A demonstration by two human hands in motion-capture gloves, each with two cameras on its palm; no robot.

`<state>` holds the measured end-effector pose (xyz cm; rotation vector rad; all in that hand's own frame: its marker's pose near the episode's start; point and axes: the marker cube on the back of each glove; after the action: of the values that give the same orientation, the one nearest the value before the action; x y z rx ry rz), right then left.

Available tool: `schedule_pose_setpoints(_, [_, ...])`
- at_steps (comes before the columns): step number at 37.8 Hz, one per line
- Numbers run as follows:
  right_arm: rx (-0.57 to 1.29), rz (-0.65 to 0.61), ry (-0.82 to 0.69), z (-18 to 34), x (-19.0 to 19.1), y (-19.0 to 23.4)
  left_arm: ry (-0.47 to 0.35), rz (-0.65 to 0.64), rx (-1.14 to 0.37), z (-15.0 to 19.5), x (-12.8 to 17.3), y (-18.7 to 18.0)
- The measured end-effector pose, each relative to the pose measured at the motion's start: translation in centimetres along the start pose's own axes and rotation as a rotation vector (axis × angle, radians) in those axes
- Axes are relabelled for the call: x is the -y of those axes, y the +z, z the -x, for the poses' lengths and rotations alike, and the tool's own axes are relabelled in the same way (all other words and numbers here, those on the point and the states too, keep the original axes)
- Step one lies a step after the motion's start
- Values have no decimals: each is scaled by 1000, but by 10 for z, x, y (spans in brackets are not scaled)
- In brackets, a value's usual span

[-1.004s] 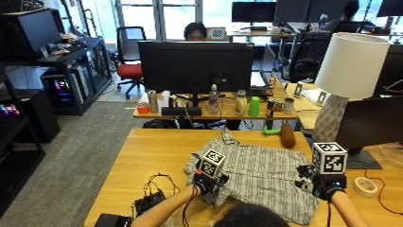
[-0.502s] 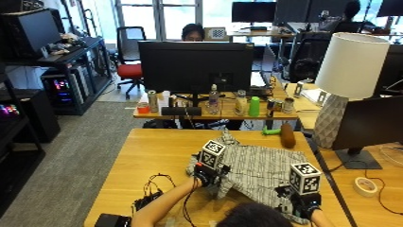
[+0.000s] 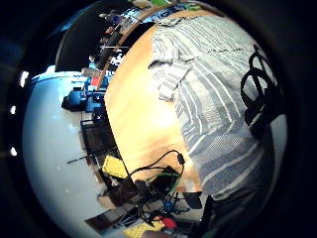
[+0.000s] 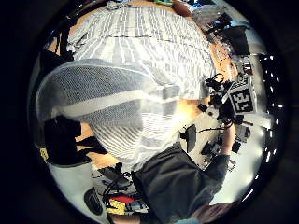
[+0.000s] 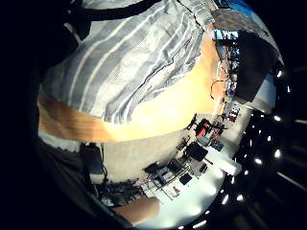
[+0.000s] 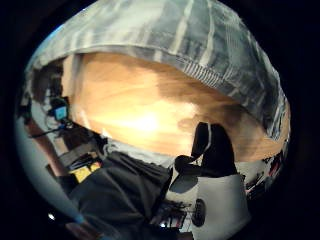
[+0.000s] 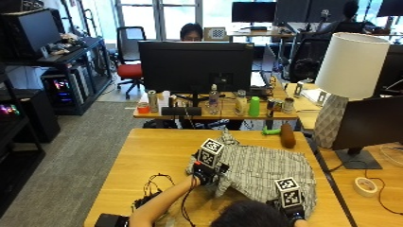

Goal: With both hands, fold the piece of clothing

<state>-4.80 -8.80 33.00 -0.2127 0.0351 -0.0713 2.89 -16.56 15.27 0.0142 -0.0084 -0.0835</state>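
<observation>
The striped shirt [image 7: 264, 170] lies lengthwise across the table [image 7: 151, 156], collar away, hem pinched by both hands.

Bright daylight from rear windows; palm views heavily curved, dark-rimmed.

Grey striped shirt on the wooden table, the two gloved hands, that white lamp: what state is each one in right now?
Grey striped shirt: spread on the table, near edge lifted at both sides, not yet folded.
Wooden table: bears the shirt and a black cable bundle.
Left hand: grips the shirt's left edge, raised off the table.
Right hand: at the shirt's near right corner; grip hidden.
White lamp: upright, unlit as far as shows.
</observation>
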Motion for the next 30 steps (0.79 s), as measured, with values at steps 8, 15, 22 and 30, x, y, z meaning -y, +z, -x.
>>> schedule_pose_setpoints(8, [-1, -41, 74, -13, 8, 2, -14, 9, -6, 5, -3, 2])
schedule_pose_setpoints(15, [38, -54, 117, -26, 12, 4, -2, 13, -15, 4, -4, 5])
schedule_pose_setpoints(22, [71, -40, 123, -37, 18, 2, 8, 64, -35, 5, -6, 16])
schedule_pose_setpoints(30, [189, 33, 59, -49, 6, -32, 114, 55, -41, 7, -27, 11])
